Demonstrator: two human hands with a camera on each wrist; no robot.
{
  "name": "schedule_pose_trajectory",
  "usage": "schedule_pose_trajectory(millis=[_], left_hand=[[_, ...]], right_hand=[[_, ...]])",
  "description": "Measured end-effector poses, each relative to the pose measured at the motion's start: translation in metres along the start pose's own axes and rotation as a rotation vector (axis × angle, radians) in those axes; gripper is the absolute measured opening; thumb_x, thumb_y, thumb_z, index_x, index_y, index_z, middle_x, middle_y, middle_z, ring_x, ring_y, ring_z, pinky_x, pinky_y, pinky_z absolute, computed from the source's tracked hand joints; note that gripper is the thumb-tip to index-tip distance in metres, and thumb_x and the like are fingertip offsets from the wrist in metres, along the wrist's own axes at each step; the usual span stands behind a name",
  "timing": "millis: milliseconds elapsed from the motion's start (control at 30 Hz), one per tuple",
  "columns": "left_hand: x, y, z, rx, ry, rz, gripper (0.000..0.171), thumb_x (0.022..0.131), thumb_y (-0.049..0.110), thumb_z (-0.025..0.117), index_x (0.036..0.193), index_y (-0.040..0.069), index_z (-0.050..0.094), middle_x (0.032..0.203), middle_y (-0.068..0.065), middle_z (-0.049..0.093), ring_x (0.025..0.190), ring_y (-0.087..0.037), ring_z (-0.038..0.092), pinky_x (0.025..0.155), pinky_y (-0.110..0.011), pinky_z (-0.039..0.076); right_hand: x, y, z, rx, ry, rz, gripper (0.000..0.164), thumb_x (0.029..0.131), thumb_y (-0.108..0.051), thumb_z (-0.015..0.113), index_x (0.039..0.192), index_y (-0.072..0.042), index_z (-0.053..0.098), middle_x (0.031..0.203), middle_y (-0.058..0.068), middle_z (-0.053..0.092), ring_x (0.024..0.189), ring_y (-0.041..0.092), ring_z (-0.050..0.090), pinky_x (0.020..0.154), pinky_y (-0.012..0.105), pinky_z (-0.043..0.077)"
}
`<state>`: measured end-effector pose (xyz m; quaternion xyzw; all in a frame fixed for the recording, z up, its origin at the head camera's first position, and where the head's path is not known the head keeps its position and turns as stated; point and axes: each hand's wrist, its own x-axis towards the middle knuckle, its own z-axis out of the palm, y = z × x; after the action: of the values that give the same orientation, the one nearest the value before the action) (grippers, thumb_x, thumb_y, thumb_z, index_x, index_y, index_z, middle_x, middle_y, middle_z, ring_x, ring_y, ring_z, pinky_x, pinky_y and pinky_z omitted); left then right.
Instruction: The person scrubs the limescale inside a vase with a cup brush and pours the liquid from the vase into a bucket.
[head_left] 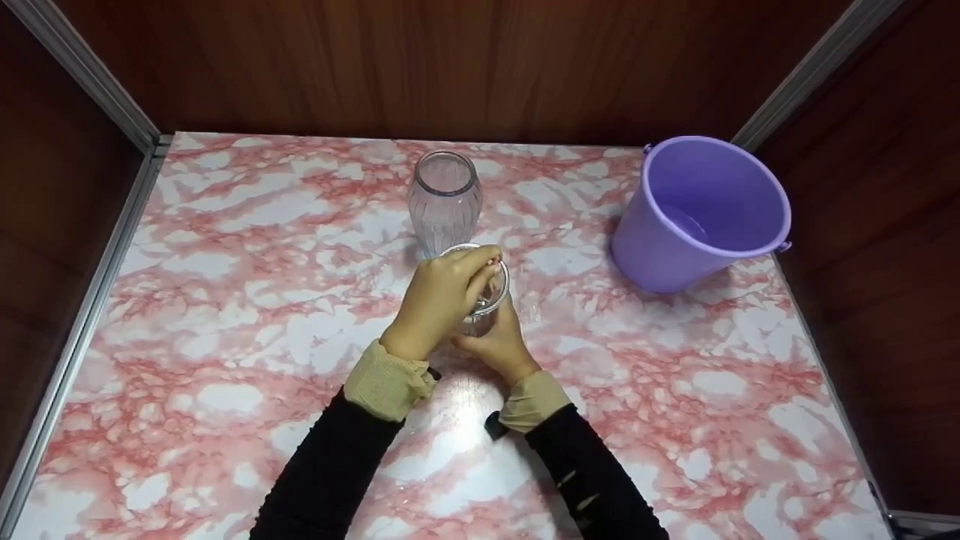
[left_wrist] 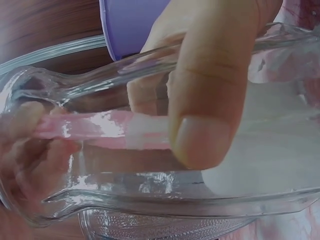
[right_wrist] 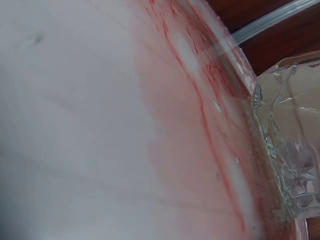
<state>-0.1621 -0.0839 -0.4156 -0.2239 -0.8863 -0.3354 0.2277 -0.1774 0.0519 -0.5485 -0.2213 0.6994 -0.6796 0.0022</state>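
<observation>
In the head view my right hand [head_left: 504,345] grips a clear glass vase [head_left: 474,327] around its side. My left hand [head_left: 446,296] comes over the vase's rim, with fingers inside the mouth. Through the glass in the left wrist view, the fingers of that hand pinch a pink-handled bottle brush [left_wrist: 107,125]. Its blurred, pale head lies deeper in the vase, and the right thumb crosses in front of the handle. The right wrist view shows the vase's faceted lower part [right_wrist: 295,145] at the right edge.
A second, ribbed glass vase [head_left: 446,214] stands upright just behind the hands. Towards the back right is a purple bucket [head_left: 652,247]. Dark wood panels [head_left: 450,67] with metal edging enclose the red-and-white marbled table [head_left: 247,337] on the back and sides.
</observation>
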Motion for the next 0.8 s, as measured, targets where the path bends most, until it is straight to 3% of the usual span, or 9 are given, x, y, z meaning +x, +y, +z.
schedule_pose_trajectory(millis=[300, 500, 800], left_hand=[[0.001, -0.003, -0.002, -0.106, 0.034, -0.022, 0.018, 0.098, 0.013, 0.066, 0.112, 0.001, 0.071, 0.097, -0.015, 0.076, 0.087, -0.029, 0.074, 0.077, -0.038, 0.061], [0.002, -0.004, -0.002, -0.152, 0.039, -0.027, 0.02, 0.096, 0.014, 0.069, 0.109, 0.001, 0.074, 0.099, -0.013, 0.077, 0.091, -0.026, 0.075, 0.084, -0.034, 0.06], [0.0, -0.004, -0.001, -0.154, 0.105, -0.004, 0.016, 0.094, 0.01, 0.07, 0.106, 0.0, 0.075, 0.095, -0.013, 0.077, 0.083, -0.024, 0.074, 0.078, -0.031, 0.061]], right_hand=[[-0.003, -0.031, 0.003, -0.053, 0.018, 0.04, 0.106, 0.067, 0.003, 0.083, 0.154, 0.009, 0.022, 0.152, 0.026, 0.041, 0.135, 0.034, 0.045, 0.117, 0.036, 0.035], [-0.002, -0.032, 0.003, -0.056, 0.018, 0.012, 0.109, 0.066, 0.004, 0.084, 0.154, 0.011, 0.02, 0.153, 0.028, 0.04, 0.138, 0.037, 0.042, 0.119, 0.037, 0.031], [-0.001, -0.023, 0.004, 0.031, 0.017, 0.021, 0.108, 0.066, 0.009, 0.083, 0.155, 0.006, 0.022, 0.152, 0.025, 0.041, 0.132, 0.032, 0.047, 0.116, 0.038, 0.038]])
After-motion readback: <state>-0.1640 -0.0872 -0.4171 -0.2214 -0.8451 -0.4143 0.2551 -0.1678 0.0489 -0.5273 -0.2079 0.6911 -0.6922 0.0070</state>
